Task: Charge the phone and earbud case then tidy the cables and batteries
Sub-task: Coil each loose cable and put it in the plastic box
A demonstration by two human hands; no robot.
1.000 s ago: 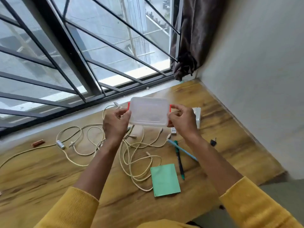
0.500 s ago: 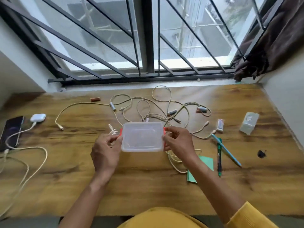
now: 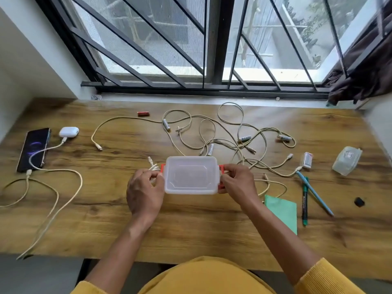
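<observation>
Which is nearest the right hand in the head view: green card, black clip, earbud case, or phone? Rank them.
From the right hand:
1. Green card, just right, toward the person.
2. Black clip, far right.
3. Earbud case, far left.
4. Phone, left edge.

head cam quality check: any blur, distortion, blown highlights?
Head view: strong wide-angle bowing, the table edge and window bars curve; soft daylight from the window, faint shadows; the sill outside blows out; hands and container fairly sharp, right-edge items slightly smeared.
</observation>
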